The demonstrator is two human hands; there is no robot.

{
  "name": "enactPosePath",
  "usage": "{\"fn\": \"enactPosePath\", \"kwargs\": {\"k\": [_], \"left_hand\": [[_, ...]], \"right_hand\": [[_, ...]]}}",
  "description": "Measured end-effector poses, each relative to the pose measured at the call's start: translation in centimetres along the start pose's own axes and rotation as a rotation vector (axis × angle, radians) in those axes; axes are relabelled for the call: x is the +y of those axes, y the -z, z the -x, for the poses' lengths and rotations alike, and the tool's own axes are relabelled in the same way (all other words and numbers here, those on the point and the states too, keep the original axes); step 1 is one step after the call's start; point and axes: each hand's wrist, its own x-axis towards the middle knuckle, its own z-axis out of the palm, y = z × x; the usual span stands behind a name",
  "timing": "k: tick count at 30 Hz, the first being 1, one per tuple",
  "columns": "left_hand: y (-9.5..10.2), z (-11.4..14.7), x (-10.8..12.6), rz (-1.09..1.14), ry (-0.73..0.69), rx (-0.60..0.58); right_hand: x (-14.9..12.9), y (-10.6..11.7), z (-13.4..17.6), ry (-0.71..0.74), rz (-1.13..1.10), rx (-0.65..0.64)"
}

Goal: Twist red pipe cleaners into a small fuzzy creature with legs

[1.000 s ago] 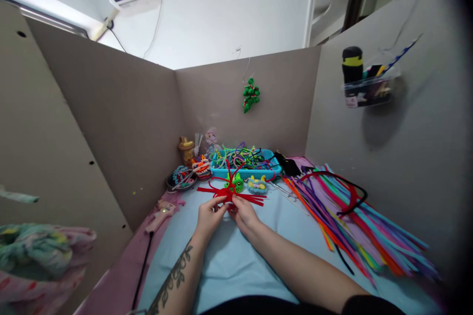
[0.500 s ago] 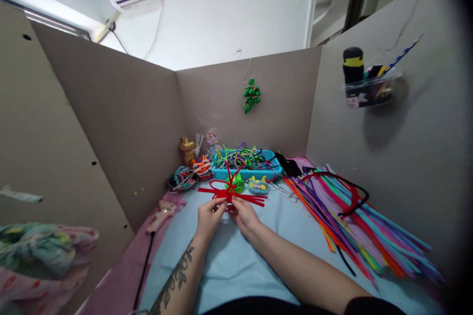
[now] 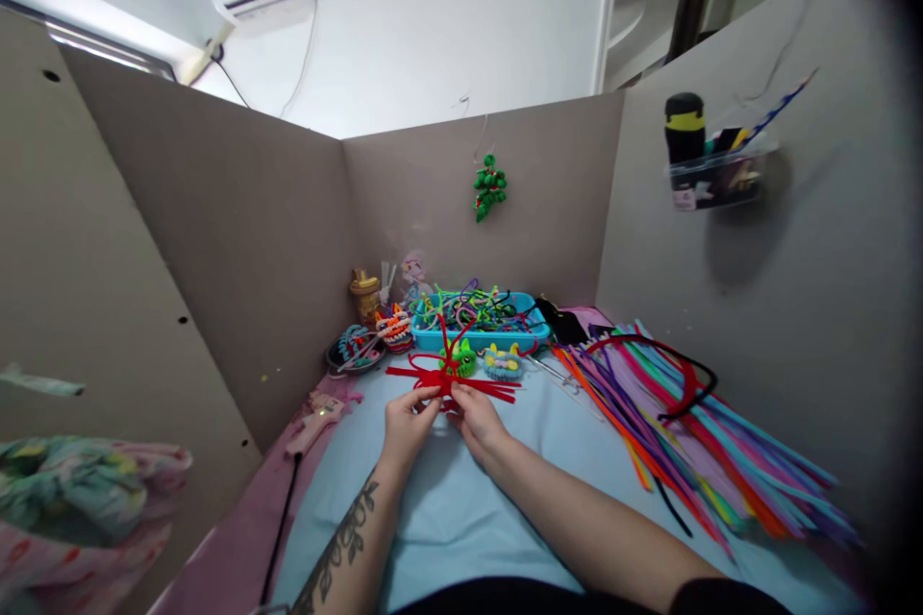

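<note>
A bundle of red pipe cleaners [image 3: 444,382], crossed at the middle with its ends spread outward, is held up above the blue cloth [image 3: 433,519]. My left hand [image 3: 411,415] pinches it near the centre from the left, thumb and fingertips together. From the right, my right hand [image 3: 474,415] grips the same centre, its thumb on top and its other fingers partly hidden beneath. Just behind the bundle sit a green fuzzy figure [image 3: 461,361] and a light blue one with a yellow bow [image 3: 503,363].
A blue tray [image 3: 476,342] of pipe cleaner scraps stands at the back. Long coloured pipe cleaners [image 3: 692,432] lie along the right, with scissors [image 3: 555,373] nearby. A pink glue gun [image 3: 317,423] with a black cord lies left. Grey panels enclose the table.
Both hands keep their hold on the red bundle with hardly any movement. The view has shifted very slightly.
</note>
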Motion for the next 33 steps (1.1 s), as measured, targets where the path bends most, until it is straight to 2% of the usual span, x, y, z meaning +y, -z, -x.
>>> {"fn": "enactPosePath", "kwargs": {"k": [9,16,22,26,29,33], "left_hand": [[-0.2,-0.3,-0.2,0.097,0.023,-0.04],[-0.4,-0.7,-0.6,0.24,0.161,-0.068],[-0.3,-0.6,-0.3,0.222,0.14,-0.076],[-0.9,-1.3,0.3,0.19,0.105,-0.058],[-1.5,-2.6,1.1,0.201,0.118,-0.112],[-1.9,-4.3,1.6,0.27,0.178,-0.282]], "right_hand": [[0.2,0.4,-0.5,0.027,-0.009,0.014],[0.3,0.5,-0.5,0.055,0.052,-0.014],[0.1,0.3,-0.3,0.034,0.045,-0.007],[-0.5,0.6,-0.9,0.052,0.029,0.027],[-1.1,1.1,-1.6,0.065,0.013,0.051],[-1.7,1.7,-2.4,0.078,-0.003,0.072]]}}
